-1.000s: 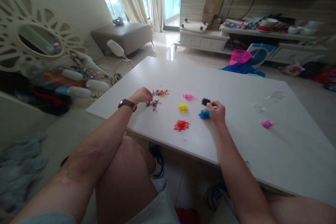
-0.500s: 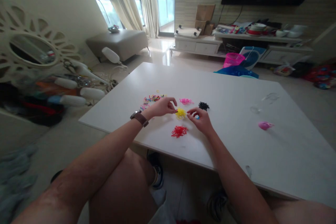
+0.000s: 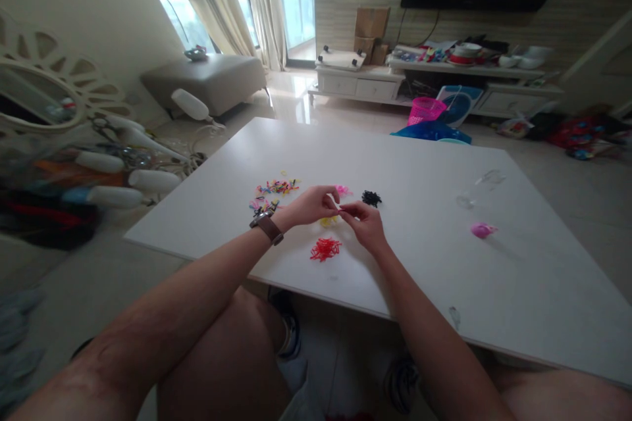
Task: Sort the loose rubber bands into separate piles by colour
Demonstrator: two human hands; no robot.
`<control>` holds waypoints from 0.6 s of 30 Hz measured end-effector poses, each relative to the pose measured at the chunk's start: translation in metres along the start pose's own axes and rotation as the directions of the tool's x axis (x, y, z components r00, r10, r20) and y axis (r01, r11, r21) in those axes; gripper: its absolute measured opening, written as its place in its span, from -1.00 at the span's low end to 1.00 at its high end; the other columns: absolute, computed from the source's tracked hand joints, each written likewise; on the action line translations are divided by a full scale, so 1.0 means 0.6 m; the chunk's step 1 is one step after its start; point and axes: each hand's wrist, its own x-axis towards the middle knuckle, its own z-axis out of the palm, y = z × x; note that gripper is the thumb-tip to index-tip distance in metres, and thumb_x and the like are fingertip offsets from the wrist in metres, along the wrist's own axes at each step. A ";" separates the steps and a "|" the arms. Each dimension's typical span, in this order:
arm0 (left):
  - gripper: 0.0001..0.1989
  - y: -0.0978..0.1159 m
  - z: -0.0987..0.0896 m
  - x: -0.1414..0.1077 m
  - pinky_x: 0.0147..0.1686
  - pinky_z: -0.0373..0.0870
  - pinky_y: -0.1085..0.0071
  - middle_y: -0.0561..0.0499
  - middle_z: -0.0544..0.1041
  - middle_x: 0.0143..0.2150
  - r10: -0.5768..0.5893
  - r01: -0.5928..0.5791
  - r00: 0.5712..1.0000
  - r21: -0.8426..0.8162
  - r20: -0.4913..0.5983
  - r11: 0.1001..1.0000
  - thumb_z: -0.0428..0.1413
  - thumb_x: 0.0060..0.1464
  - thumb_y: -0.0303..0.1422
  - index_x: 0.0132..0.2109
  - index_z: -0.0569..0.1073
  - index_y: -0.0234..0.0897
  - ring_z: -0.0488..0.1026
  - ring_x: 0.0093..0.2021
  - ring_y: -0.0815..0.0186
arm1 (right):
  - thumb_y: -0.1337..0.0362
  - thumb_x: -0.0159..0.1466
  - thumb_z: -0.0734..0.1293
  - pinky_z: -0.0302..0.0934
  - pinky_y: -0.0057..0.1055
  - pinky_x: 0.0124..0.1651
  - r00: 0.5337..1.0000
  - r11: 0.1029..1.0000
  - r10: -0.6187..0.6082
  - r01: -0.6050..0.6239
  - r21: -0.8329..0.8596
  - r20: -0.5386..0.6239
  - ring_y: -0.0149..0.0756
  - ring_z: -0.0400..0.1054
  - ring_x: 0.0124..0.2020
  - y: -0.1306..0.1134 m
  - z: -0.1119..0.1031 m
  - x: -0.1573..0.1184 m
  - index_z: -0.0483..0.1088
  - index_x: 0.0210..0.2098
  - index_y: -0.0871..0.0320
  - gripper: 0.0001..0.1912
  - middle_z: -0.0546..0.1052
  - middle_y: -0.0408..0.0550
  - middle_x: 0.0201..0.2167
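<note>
My left hand, with a watch on its wrist, is closed in a pinch above the yellow rubber bands. A tiny reddish bit shows at its fingertips, seemingly a small rubber band. My right hand meets it there, thumb and fingers pressed together; what it pinches is too small to make out. The hands partly hide the yellow pile and the pink rubber bands behind. Red rubber bands lie nearer me, black ones beyond my right hand. Mixed-colour rubber bands spread at the left.
The white table carries a pink object and clear plastic containers at the right. A small clear piece rests by the front edge. Past the table stand a pink basket and a low cabinet.
My hands have come together, the fingertips now meeting over the yellow pile. The right hand's fingers have closed. The view has shifted slightly to the right.
</note>
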 end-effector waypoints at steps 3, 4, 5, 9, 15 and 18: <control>-0.81 0.005 0.002 0.002 -0.38 0.41 0.48 -0.06 0.65 -0.36 -0.007 0.007 1.000 0.029 -0.022 1.000 0.24 0.01 -0.46 -0.20 0.45 -0.30 0.58 -0.36 0.30 | 0.02 0.12 0.52 0.42 -0.29 -0.22 0.998 0.999 0.037 -0.036 0.024 -0.044 -0.22 0.51 -0.35 0.002 -0.001 0.002 0.56 -0.30 0.08 -0.71 0.62 -0.07 -0.39; -0.82 0.006 0.003 0.002 -0.38 0.41 0.48 -0.05 0.65 -0.36 -0.010 0.011 1.000 0.037 -0.027 0.999 0.24 0.00 -0.47 -0.20 0.45 -0.30 0.58 -0.36 0.30 | 0.02 0.11 0.53 0.42 -0.30 -0.23 0.998 0.999 0.040 -0.039 0.025 -0.056 -0.23 0.51 -0.36 0.002 -0.001 0.002 0.54 -0.30 0.08 -0.70 0.61 -0.08 -0.40; -0.82 0.008 0.004 0.003 -0.39 0.41 0.48 -0.05 0.65 -0.36 -0.013 0.014 0.999 0.044 -0.033 0.999 0.23 0.00 -0.48 -0.20 0.46 -0.31 0.58 -0.37 0.31 | 0.02 0.11 0.52 0.42 -0.30 -0.23 0.997 0.999 0.039 -0.038 0.024 -0.063 -0.23 0.50 -0.37 0.002 -0.002 0.002 0.53 -0.31 0.08 -0.70 0.60 -0.08 -0.41; -0.85 0.014 0.005 0.004 -0.41 0.37 0.50 -0.02 0.63 -0.39 -0.006 0.013 0.997 0.087 -0.072 0.996 0.21 -0.01 -0.50 -0.23 0.47 -0.31 0.55 -0.39 0.34 | 0.03 0.16 0.49 0.40 -0.32 -0.24 0.997 1.000 0.030 -0.029 0.011 -0.069 -0.26 0.49 -0.38 -0.001 -0.006 0.002 0.50 -0.36 0.09 -0.74 0.58 -0.10 -0.44; -0.90 0.017 0.003 0.002 -0.44 0.32 0.50 0.01 0.55 -0.44 0.035 -0.017 0.992 0.144 -0.122 0.989 0.22 0.02 -0.46 -0.26 0.47 -0.31 0.49 -0.42 0.37 | 0.08 0.14 0.49 0.41 -0.30 -0.24 0.999 1.000 0.017 -0.017 0.015 -0.041 -0.25 0.49 -0.38 -0.002 -0.009 0.003 0.51 -0.39 0.09 -0.78 0.59 -0.09 -0.44; -0.89 0.017 0.001 -0.001 -0.43 0.34 0.51 0.04 0.53 -0.45 0.034 -0.023 0.992 0.090 -0.120 0.996 0.18 0.10 -0.42 -0.19 0.46 -0.30 0.51 -0.42 0.37 | 0.09 0.15 0.47 0.42 -0.30 -0.24 0.998 1.000 0.002 -0.001 0.014 -0.058 -0.26 0.50 -0.39 0.001 -0.010 0.004 0.53 -0.37 0.09 -0.79 0.59 -0.10 -0.43</control>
